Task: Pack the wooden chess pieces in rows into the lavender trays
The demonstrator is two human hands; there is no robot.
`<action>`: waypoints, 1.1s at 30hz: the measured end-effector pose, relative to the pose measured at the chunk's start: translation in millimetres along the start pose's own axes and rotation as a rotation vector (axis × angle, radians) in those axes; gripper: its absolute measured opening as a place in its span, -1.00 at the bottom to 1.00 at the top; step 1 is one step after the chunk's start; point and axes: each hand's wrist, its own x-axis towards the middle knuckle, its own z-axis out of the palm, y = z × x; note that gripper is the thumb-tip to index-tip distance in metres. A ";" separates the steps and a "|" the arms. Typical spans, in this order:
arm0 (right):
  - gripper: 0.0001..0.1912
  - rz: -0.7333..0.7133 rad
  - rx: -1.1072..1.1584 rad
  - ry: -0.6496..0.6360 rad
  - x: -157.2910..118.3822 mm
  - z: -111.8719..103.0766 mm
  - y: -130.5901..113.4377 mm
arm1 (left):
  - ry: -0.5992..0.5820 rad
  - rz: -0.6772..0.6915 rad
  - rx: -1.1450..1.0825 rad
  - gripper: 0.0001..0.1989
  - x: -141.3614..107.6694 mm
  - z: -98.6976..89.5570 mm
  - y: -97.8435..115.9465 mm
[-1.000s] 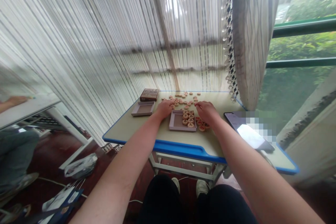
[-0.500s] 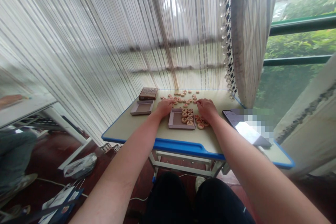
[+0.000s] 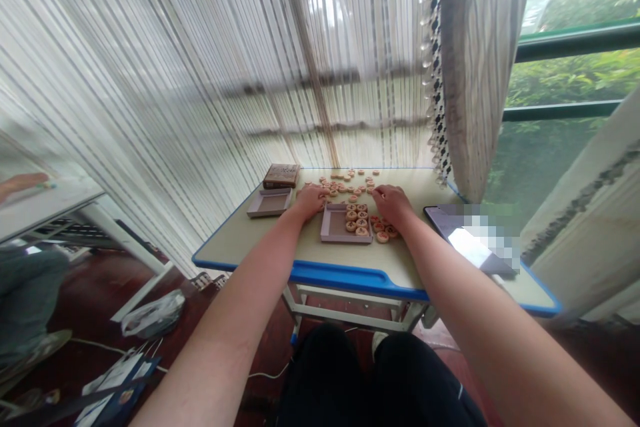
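On the small desk, an open shallow box [image 3: 333, 225] holds round wooden Chinese chess pieces [image 3: 361, 227] in columns along its right side. My left hand [image 3: 311, 201] is at the box's far left corner, fingers curled down beside the scattered pieces [image 3: 341, 187]; what they grip, if anything, is hidden. Over to the right, my right hand [image 3: 393, 203] has its fingers bent together close to a loose piece [image 3: 371, 190]; I cannot make out what is in them. A cluster of pieces [image 3: 383, 237] lies between the box and my right wrist.
A second shallow box part [image 3: 271, 203] lies left of my left hand, with a brown patterned box [image 3: 282, 175] behind it. At the right is a phone or tablet [image 3: 439, 219], partly blurred out. A fringed curtain [image 3: 280, 67] hangs behind the desk. Another person's hand [image 3: 25, 183] rests on a table at far left.
My left hand has shifted slightly left and my right hand a little left and up. The pieces in the box look the same.
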 end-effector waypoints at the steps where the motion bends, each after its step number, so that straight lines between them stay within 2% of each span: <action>1: -0.65 -0.005 0.001 0.005 -0.1 -0.4 -0.5 | 0.005 -0.015 0.012 -0.64 0.2 -0.1 -0.3; 5: -0.67 -0.026 -0.017 0.012 -1.1 -1.1 -1.5 | 0.023 -0.026 0.037 -0.61 1.7 1.5 -4.2; 10: -0.66 -0.047 -0.021 0.001 -1.5 -1.2 -1.6 | 0.017 0.071 0.108 -0.66 5.7 5.1 -8.8; 16: -0.69 -0.052 -0.011 0.041 -3.1 -4.5 -4.0 | 0.001 -0.007 0.080 -0.69 5.7 6.6 -8.8; 25: -0.70 -0.083 -0.013 0.030 -6.1 -6.5 -6.6 | -0.063 0.106 0.076 -0.69 9.0 7.0 -11.5; 28: -0.70 -0.080 -0.013 0.034 -6.5 -6.5 -6.7 | -0.057 0.079 0.062 -0.71 7.3 7.1 -10.8; 33: -0.71 -0.105 -0.002 0.043 -6.5 -4.9 -6.4 | 0.017 -0.050 0.024 -0.70 3.1 4.2 -5.8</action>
